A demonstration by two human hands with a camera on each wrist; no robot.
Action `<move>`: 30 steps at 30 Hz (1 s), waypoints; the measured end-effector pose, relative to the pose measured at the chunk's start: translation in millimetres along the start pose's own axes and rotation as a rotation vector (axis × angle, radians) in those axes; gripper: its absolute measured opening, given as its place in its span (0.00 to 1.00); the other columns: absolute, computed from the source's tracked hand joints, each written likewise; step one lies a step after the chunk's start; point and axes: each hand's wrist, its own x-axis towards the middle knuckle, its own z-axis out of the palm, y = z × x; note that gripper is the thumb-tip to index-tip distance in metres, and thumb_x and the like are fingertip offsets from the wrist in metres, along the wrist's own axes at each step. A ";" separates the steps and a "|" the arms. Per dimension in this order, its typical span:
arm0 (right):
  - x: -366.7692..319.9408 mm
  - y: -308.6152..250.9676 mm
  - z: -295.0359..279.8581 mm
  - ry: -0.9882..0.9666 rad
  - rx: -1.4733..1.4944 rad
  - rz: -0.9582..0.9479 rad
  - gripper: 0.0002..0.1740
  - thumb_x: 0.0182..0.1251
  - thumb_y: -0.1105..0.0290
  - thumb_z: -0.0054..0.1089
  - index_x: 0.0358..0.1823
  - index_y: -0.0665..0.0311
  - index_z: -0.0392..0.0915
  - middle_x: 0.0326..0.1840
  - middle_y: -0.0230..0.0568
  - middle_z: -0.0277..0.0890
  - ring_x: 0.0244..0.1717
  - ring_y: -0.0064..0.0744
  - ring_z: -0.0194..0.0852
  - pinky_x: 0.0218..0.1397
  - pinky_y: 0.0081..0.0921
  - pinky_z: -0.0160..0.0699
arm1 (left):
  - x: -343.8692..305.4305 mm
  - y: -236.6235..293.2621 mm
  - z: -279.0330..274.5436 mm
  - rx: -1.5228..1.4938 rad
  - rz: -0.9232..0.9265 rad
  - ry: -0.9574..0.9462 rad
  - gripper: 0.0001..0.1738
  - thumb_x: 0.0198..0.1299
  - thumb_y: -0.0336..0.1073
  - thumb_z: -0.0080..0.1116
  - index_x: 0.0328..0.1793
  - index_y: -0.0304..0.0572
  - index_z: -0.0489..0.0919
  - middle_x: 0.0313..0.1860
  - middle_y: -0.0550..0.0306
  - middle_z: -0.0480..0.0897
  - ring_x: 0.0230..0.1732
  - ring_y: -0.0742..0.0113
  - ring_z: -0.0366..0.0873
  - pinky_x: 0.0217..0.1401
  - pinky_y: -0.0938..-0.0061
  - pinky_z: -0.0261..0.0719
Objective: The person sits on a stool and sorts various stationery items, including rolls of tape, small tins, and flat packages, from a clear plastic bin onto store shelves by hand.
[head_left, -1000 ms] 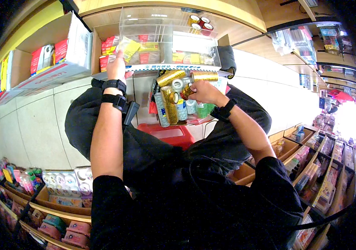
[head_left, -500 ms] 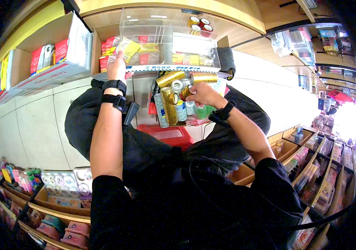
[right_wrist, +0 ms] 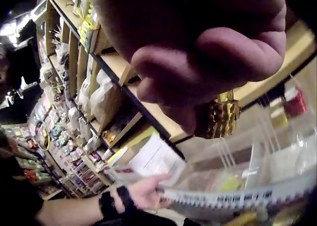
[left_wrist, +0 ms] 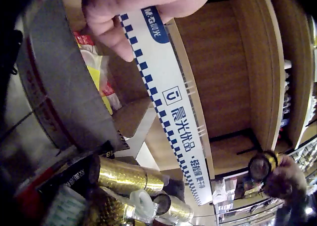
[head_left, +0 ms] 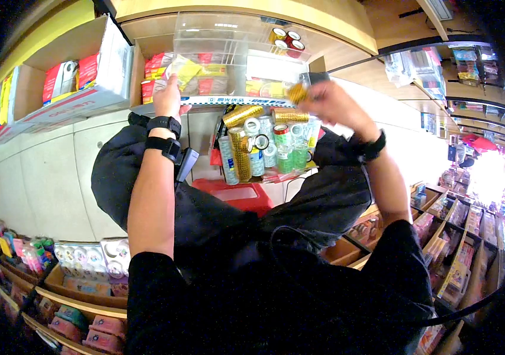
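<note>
A: Position of the gold tape [head_left: 298,92]?

B: Up off the carton, at the right front end of the clear tray [head_left: 258,101]. Touching the tray or just above it: cannot tell. One roll or two together, also unclear.

A: Hands?

B: Right hand [head_left: 334,103] pinches the tape at its fingertips. Left hand [head_left: 168,97] grips the tray's printed front strip [left_wrist: 171,99] near its left end, fingers curled over the edge.

A: How would the tape handle?

B: Light, I judge, and firm; wound on a ring, so unlikely to squash. Outer face is glossy gold, probably slick. Dropped on its round side, it could roll.

A: Best hold?

B: Thumb and fingers on opposite sides of the outer face, light pressure. Across the flat ends would serve too, though if there are two, they might slide apart sideways.

A: And the tray?

B: Looks like thin, stiff, clear plastic; may crack if knocked. Front strip seems the sound place to steady it.

A: Other stock?

B: Gold stack [head_left: 240,155] stands in the carton between the knees, among green rolls [head_left: 286,158]. Four small rolls [head_left: 288,41] sit toward the tray's back right; inside or behind it, cannot tell.
</note>
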 end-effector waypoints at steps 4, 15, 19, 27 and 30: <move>57.0 -8.9 -53.5 0.170 -0.179 -0.108 0.12 0.59 0.61 0.58 0.26 0.62 0.77 0.07 0.27 0.61 0.07 0.12 0.57 0.08 0.13 0.55 | -0.5 0.8 2.3 -0.041 -0.015 0.049 0.26 0.54 0.58 0.54 0.48 0.44 0.75 0.32 0.59 0.76 0.26 0.70 0.75 0.17 0.75 0.76; 217.3 16.3 -14.6 -0.020 -0.365 -0.138 0.12 0.54 0.65 0.58 0.28 0.68 0.79 0.12 0.35 0.70 0.11 0.22 0.66 0.15 0.21 0.65 | -12.2 5.5 4.8 -0.142 0.027 0.086 0.22 0.56 0.52 0.53 0.26 0.38 0.74 0.20 0.59 0.71 0.17 0.69 0.71 0.13 0.76 0.74; 234.0 15.0 -5.3 -0.072 -0.534 -0.090 0.13 0.53 0.63 0.58 0.25 0.68 0.78 0.12 0.35 0.70 0.12 0.24 0.67 0.16 0.24 0.65 | -6.6 2.7 -0.9 -0.081 -0.052 0.008 0.22 0.56 0.55 0.52 0.39 0.42 0.76 0.31 0.60 0.75 0.27 0.70 0.75 0.19 0.77 0.77; 250.1 34.5 -2.5 -0.117 -0.410 0.033 0.12 0.52 0.64 0.59 0.22 0.68 0.75 0.11 0.34 0.69 0.09 0.23 0.62 0.11 0.21 0.59 | -10.0 5.2 -0.6 -0.059 -0.048 -0.002 0.22 0.57 0.55 0.52 0.39 0.42 0.75 0.32 0.60 0.74 0.27 0.71 0.74 0.19 0.78 0.78; 249.3 33.7 -0.5 -0.109 -0.420 0.022 0.12 0.52 0.64 0.59 0.23 0.68 0.75 0.11 0.35 0.69 0.08 0.22 0.62 0.09 0.20 0.58 | -9.0 4.3 -0.8 -0.066 -0.045 -0.002 0.22 0.57 0.55 0.52 0.39 0.41 0.75 0.32 0.60 0.73 0.27 0.71 0.74 0.18 0.78 0.78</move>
